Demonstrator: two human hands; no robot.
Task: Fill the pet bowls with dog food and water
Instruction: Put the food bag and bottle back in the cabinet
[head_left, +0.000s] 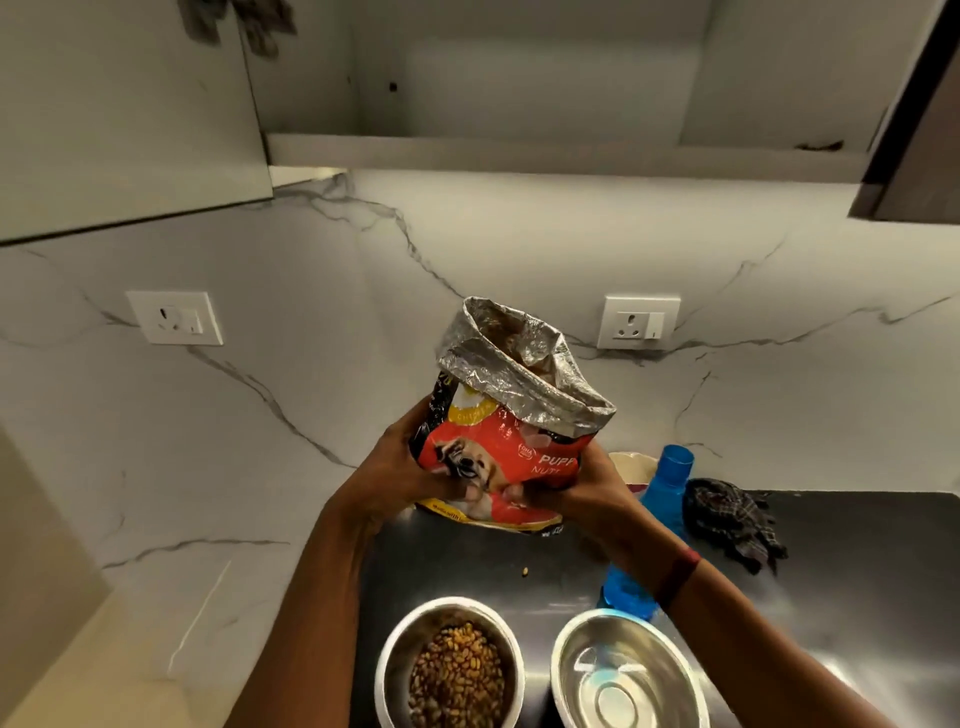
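Observation:
A red dog food bag (511, 441) with its silver foil top rolled open stands upright at the back of the dark counter mat (857, 571). My left hand (400, 467) grips its left side and my right hand (576, 486) grips its lower right side. Two steel bowls sit near the front edge. The left bowl (449, 670) holds brown kibble. The right bowl (628, 670) has no food in it. A blue water bottle (662, 512) stands behind my right forearm, partly hidden by it.
A dark checked cloth (730, 519) lies right of the bottle. One loose kibble piece (525, 572) lies on the mat. A cream dish (631, 465) peeks out behind the bag. Wall sockets (639, 322) sit on the marble backsplash; an open cabinet hangs overhead.

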